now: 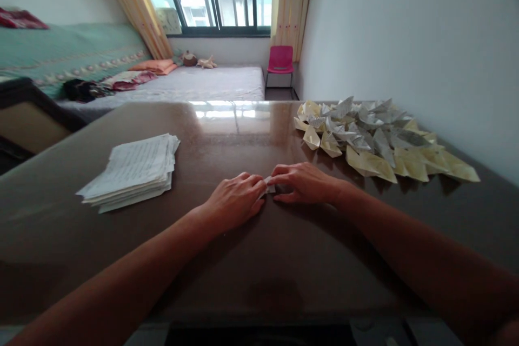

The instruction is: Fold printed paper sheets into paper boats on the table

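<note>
Near the middle of the glossy brown table (pixel 227 270), a small folded piece of paper (pixel 269 188) lies between my two hands, mostly covered by them. My left hand (pixel 239 198) has its fingers closed on the paper's left side. From the right, my right hand (pixel 298 183) presses its fingertips onto the same paper, its thumb lying lower, against the tabletop. How the paper is folded cannot be made out.
At left lies a stack of printed paper sheets (pixel 135 165). Many folded paper boats (pixel 365 130), cream and printed grey, crowd the table's right side by the wall. Beyond the table are a bed (pixel 227 81) and a pink chair (pixel 280 60) under a window.
</note>
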`<state>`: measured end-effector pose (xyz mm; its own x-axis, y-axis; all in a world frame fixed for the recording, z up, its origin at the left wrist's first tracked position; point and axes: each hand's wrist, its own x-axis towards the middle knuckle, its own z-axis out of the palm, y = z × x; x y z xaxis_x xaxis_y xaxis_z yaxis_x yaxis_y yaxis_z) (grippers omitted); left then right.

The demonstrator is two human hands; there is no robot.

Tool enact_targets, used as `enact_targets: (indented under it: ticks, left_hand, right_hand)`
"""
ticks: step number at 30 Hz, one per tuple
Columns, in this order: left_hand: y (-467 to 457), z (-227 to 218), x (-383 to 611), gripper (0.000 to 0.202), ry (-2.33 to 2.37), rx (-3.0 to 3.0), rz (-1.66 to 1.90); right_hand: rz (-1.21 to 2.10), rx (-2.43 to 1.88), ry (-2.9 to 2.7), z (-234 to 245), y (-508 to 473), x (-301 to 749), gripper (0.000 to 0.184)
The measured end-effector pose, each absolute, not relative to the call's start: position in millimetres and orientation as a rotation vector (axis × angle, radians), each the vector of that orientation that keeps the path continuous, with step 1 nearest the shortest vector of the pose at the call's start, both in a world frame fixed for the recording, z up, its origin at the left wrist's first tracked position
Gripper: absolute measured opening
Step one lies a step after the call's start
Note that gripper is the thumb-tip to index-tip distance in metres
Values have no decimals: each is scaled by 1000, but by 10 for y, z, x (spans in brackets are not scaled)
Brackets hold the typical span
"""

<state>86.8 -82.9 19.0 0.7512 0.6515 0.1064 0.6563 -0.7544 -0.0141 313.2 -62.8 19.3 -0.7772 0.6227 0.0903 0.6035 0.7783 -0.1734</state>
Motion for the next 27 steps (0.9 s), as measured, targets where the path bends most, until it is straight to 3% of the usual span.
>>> enact_targets:
  ticks: [7,19,27]
  left_hand:
    - [-791,180,885,21,-1211,-2855,-172]
    - [-670,233,786,26,-1257,-2892,-180]
    - [-670,253,755,24,-1198,-2942,-190]
  right_hand:
    - [163,-1017,-2801,163,-614,3125,42]
    - [-154,-884,-2803,96,-587,3090,28]
    - [-81,-880,-2683,-61,-530,3081,22]
